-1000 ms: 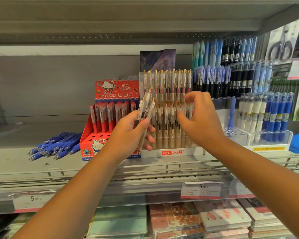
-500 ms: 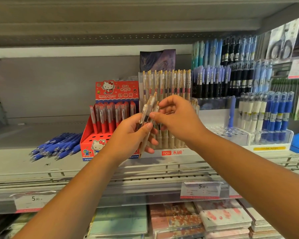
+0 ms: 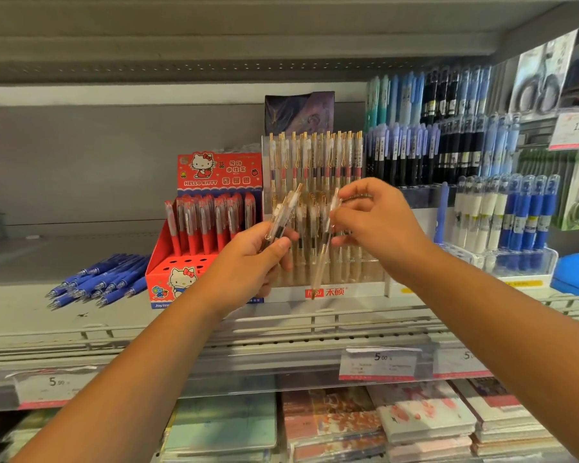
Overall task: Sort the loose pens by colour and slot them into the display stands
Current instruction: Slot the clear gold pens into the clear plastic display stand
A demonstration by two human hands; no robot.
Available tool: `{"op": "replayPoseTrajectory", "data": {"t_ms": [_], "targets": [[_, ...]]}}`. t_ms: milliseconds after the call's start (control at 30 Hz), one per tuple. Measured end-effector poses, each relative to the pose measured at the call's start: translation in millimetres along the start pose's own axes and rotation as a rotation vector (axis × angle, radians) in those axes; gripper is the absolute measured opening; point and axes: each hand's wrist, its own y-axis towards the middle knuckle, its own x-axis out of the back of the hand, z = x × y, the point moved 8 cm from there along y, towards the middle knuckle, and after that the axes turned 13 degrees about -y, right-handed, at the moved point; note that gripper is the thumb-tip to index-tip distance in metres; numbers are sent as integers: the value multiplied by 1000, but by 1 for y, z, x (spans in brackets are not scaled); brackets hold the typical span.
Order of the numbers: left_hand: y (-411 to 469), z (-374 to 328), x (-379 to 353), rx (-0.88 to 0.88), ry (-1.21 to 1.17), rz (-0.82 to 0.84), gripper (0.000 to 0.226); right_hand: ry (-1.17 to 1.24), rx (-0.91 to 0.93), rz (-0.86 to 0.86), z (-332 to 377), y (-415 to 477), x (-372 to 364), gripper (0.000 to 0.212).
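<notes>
A grey metal shop shelf (image 3: 20, 315) with a wire front rail carries the display stands. The left hand (image 3: 254, 259) curls its fingers and thumb round a small bundle of clear pens (image 3: 283, 215), tilted, just in front of the clear stand (image 3: 355, 290) of matching gold-clipped pens. The right hand (image 3: 378, 225) pinches a single clear pen (image 3: 325, 242) between thumb and fingertips, tip down before that stand. To the left stands a red Hello Kitty stand (image 3: 181, 282); beyond it loose blue pens (image 3: 97, 279) lie flat on the shelf. Price tags (image 3: 378, 364) line the shelf edge, with notebooks (image 3: 422, 416) stacked on the shelf below.
</notes>
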Motion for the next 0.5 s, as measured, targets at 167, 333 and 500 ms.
{"op": "replayPoseTrajectory", "data": {"t_ms": [167, 333, 500], "targets": [[1, 2, 0, 39, -39, -27, 23, -152, 99, -130, 5, 10, 35, 25], [2, 1, 3, 36, -63, -83, 22, -188, 150, -196, 7, 18, 54, 28], [3, 1, 0, 23, -27, -61, 14, -205, 185, -195, 6, 21, 55, 25]]}}
